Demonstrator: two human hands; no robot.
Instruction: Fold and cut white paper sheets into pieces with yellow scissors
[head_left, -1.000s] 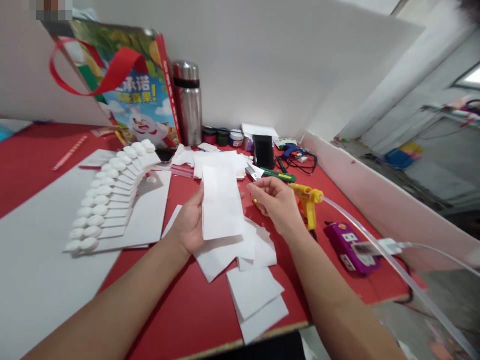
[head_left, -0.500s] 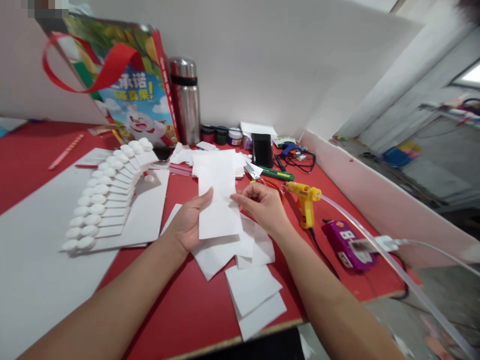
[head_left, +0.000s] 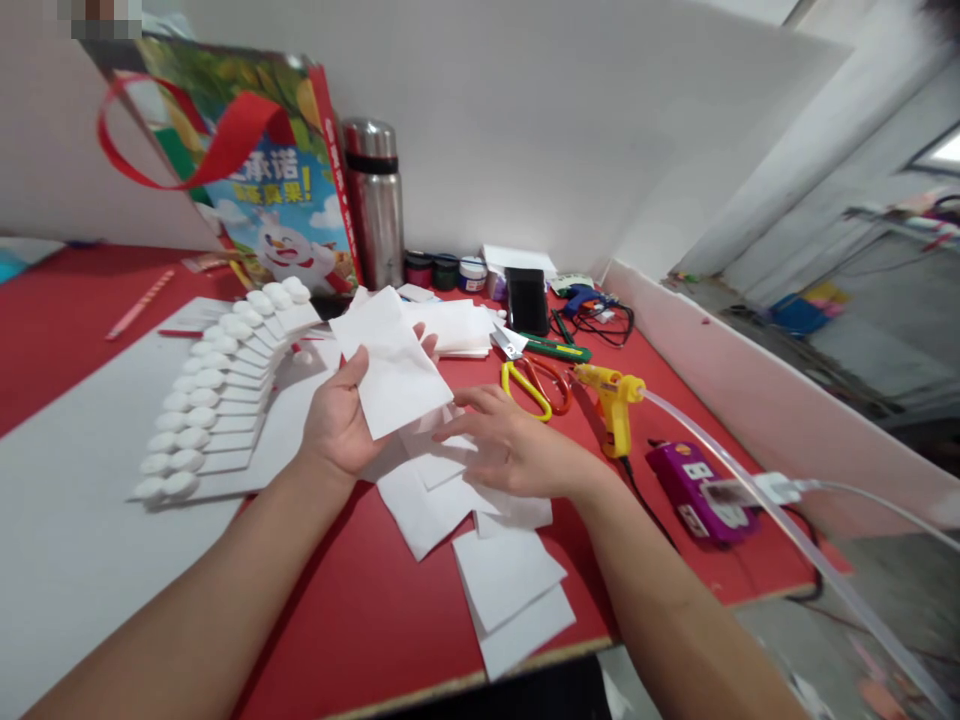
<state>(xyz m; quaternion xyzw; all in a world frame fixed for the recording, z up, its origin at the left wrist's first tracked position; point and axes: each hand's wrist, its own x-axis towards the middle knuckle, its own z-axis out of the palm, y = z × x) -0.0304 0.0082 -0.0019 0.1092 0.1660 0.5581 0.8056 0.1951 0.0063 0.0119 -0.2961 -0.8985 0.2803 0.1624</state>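
A white sheet of paper (head_left: 394, 365) is tilted in my left hand (head_left: 341, 415), thumb on its front and fingers behind. My right hand (head_left: 506, 440) hovers at the sheet's lower right corner, fingers spread over loose white paper pieces (head_left: 431, 510). Two more white pieces (head_left: 510, 580) overlap near the table's front edge. To the left stands a curved fan-like white model (head_left: 229, 400) made of strips with round white tips. Behind the held sheet lies a stack of white paper (head_left: 461, 328).
Yellow-and-orange scissors (head_left: 536, 388), a green cutter (head_left: 556, 348) and a yellow glue gun (head_left: 613, 405) lie to the right. A purple power strip (head_left: 701, 490) is beyond them. A steel flask (head_left: 375, 205) and printed bag (head_left: 262, 190) stand at the back.
My left hand has moved left, turning the sheet to a slant. My right hand has come off the sheet's edge, lower, with its fingers spreading. The scissors are now more visible.
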